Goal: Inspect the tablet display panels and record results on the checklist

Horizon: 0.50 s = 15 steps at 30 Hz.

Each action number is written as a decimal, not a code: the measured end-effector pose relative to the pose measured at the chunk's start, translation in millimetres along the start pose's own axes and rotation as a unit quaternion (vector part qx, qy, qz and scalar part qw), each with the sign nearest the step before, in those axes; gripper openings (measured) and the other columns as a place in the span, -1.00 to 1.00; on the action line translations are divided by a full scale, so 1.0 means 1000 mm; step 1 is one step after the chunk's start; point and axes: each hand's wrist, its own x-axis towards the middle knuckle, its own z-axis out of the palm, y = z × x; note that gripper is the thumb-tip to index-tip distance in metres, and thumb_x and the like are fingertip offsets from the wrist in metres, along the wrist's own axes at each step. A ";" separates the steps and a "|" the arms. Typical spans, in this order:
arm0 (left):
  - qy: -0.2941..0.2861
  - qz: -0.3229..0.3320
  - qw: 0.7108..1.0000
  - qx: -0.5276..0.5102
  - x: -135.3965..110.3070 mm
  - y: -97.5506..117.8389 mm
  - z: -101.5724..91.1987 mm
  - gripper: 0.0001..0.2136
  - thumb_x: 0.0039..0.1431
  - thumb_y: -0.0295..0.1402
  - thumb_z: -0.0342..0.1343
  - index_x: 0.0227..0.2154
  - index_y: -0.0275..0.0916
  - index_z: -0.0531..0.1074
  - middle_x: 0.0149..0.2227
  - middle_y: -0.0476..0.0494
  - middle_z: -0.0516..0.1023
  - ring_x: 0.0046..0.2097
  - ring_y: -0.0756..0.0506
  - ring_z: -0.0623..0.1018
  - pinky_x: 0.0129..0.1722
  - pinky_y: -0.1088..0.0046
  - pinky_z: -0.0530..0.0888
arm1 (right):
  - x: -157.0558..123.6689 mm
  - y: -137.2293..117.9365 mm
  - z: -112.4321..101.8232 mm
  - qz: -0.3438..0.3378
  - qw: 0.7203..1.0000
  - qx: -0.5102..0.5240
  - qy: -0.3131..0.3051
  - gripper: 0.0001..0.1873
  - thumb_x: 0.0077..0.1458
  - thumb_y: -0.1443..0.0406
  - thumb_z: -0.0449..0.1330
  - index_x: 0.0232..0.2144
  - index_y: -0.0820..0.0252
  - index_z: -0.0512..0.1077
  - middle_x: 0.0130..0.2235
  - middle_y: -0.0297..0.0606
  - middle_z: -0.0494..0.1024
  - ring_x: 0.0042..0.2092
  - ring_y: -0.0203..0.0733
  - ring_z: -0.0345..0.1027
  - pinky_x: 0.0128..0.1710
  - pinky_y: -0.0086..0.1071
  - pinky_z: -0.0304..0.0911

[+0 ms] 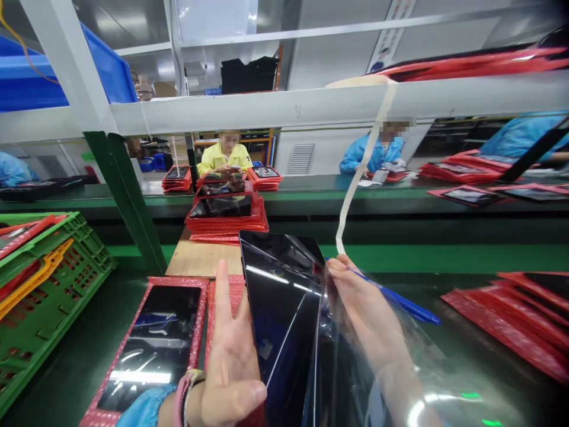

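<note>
My left hand (233,362) supports a black glossy tablet (284,320) along its left edge, thumb towards the front and some fingers stretched out. The tablet is tilted up and mirrors the ceiling lights. At its upper right corner, my right hand (362,308) pinches a clear film (342,362), which is lifted along the tablet's right side and drapes over my wrist. A blue strip or stick (404,305) lies by the right hand; whether I grip it I cannot tell. A whitish tape strip (355,184) hangs from the rail down to my right fingertips.
Left of the tablet, another dark panel (153,344) rests on red bubble wrap. A green crate (57,296) stands at far left. Red sleeves (515,323) are stacked at right, and more panels on sleeves (226,228) ahead. Co-workers sit beyond the rail (267,110).
</note>
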 end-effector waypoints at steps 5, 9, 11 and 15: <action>-0.007 0.001 0.999 0.041 0.000 0.001 -0.005 -0.15 0.08 -0.42 0.13 0.30 0.11 -0.27 0.32 -0.02 0.11 0.35 -0.18 -0.06 0.29 0.07 -0.22 | 0.000 0.001 0.000 0.013 1.000 -0.008 0.023 -0.64 -0.40 0.50 0.29 -0.44 0.14 0.39 -0.49 -0.52 0.46 -0.47 -0.46 0.36 -0.47 -0.72 0.35; 0.016 -0.038 0.999 -0.004 0.000 0.002 -0.006 -0.12 0.13 -0.46 0.09 0.29 0.12 -0.43 0.27 -0.08 0.23 0.31 -0.18 0.10 0.27 0.03 -0.05 | -0.001 0.005 0.002 0.023 0.999 -0.011 0.037 -0.65 -0.38 0.50 0.26 -0.43 0.13 0.39 -0.49 -0.52 0.46 -0.48 -0.46 0.37 -0.48 -0.72 0.34; 0.048 -0.045 0.998 -0.006 -0.001 0.002 -0.005 -0.12 0.12 -0.46 0.09 0.30 0.11 -0.41 0.24 -0.10 0.29 0.30 -0.17 0.13 0.27 0.06 -0.04 | -0.003 0.008 0.003 0.033 0.999 -0.012 0.034 -0.63 -0.36 0.48 0.28 -0.39 0.11 0.39 -0.47 -0.51 0.48 -0.46 -0.45 0.39 -0.46 -0.70 0.36; 0.092 -0.048 0.995 -0.015 -0.001 0.001 -0.001 -0.17 0.10 -0.43 0.09 0.29 0.17 -0.29 0.20 -0.09 0.33 0.27 -0.19 0.20 0.25 0.06 0.04 | -0.004 0.013 0.004 0.041 0.998 -0.015 0.034 -0.62 -0.32 0.46 0.29 -0.35 0.08 0.39 -0.46 -0.52 0.50 -0.46 -0.44 0.41 -0.43 -0.68 0.39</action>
